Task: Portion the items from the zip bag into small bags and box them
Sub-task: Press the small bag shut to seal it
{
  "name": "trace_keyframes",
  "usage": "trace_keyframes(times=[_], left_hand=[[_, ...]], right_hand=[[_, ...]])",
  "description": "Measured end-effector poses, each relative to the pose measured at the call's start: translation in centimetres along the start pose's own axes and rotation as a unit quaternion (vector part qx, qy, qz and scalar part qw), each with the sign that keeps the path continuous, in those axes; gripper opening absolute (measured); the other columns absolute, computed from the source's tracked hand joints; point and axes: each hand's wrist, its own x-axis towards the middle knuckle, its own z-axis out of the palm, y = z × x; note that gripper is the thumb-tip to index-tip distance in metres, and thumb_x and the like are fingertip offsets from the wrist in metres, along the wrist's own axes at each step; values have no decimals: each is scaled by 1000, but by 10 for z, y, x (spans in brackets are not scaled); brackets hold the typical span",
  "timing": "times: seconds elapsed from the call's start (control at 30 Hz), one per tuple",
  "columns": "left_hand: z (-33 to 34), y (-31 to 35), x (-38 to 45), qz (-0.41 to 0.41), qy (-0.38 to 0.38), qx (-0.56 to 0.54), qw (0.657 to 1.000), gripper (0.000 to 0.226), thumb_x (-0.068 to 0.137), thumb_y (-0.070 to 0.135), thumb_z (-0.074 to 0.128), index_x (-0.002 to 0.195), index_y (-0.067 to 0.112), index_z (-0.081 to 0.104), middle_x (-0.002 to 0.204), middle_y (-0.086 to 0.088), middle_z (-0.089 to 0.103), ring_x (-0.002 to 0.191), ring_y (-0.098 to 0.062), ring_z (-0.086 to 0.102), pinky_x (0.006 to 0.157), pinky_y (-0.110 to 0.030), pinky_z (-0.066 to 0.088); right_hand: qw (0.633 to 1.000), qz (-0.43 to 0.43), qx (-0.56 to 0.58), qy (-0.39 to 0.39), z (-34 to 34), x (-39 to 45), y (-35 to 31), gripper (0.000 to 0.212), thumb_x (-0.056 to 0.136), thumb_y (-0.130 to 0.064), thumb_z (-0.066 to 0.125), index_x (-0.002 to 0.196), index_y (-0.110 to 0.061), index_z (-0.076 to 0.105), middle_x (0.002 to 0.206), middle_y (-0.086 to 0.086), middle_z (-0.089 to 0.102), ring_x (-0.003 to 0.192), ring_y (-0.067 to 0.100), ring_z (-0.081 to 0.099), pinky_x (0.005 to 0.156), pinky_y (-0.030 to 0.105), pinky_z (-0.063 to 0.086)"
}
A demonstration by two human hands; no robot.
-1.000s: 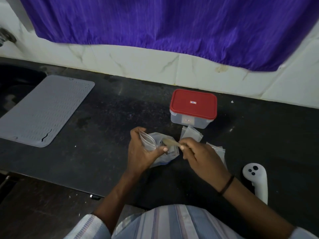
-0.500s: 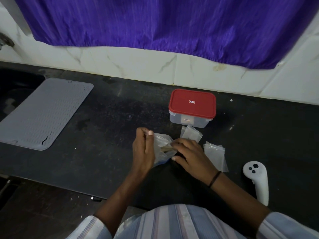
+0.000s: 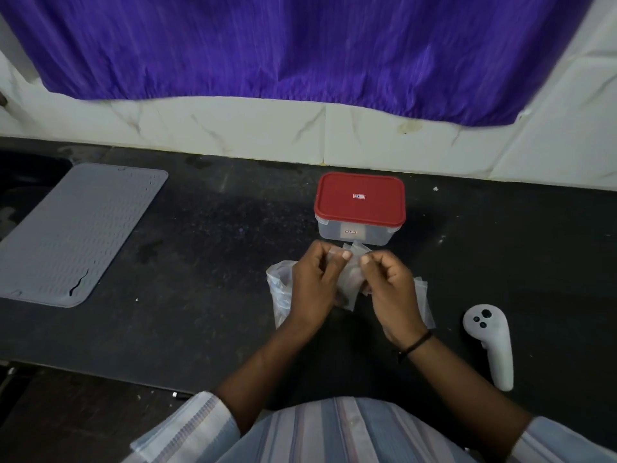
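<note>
Your left hand and right hand meet over the black stone tabletop, both pinching the top edge of 1 small clear plastic bag held up between them. Each grip is closed on that bag: the left thumb and fingers clamp its left corner, the right thumb and fingers clamp its right corner, and the bag hangs down between your palms. Something brownish shows through the plastic near its lower end, but it is too blurred to tell what it is.

Just left of your left hand, partly under it, the larger crumpled clear zip bag lies on the tabletop. More small clear flat bags lie flat on the far side of your right wrist, partly hidden by the hand. A dark band circles that wrist.

Just beyond your hands stands the rectangular clear plastic box with a red lid, the lid on. It sits near the pale marble-patterned wall tiles, under a purple curtain.

Well to the left, a grey ribbed silicone mat lies flat on the tabletop. To the right, apart from the bags, lies a white handheld controller.
</note>
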Motion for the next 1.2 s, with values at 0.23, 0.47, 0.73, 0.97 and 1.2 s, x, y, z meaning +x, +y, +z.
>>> trace_keyframes(times=[0.23,0.47,0.73,0.97,1.2], left_hand=[[34,-22,50,-53,-48,32,997,28,98,23,61,71,19,57,61,11,54,56,-3,48,57,-25,42],[56,-48,79,-124,-39,136,982,38,94,30,66,62,18,50,61,0,53,61,-13,49,64,-36,46],[48,-60,88,-167,-68,325,928,33,92,39,65,71,14,60,82,-5,68,85,-26,64,73,-31,45],[47,-56,93,-173,-83,376,906,44,92,42,65,115,5,62,119,-18,65,110,-37,62,91,-41,52],[41,-59,83,-89,-63,364,925,40,91,42,65,110,9,54,108,-13,64,97,-33,63,80,-41,52]], right_hand=[[982,-27,-79,167,-20,46,21,24,97,-26,57,79,-10,54,68,-3,50,61,3,44,56,17,40],[960,8,-226,163,-35,73,52,28,100,-28,49,77,-12,53,68,-5,51,60,5,45,53,23,36],[902,99,-415,65,-36,81,72,20,97,-22,45,81,-11,53,80,7,60,75,25,58,65,37,48],[902,52,-420,87,-43,77,64,8,93,-18,57,86,-14,56,88,3,58,79,21,57,69,40,52],[842,38,-533,66,-88,26,63,20,90,-34,61,101,-17,62,102,6,54,91,27,53,75,36,45]])
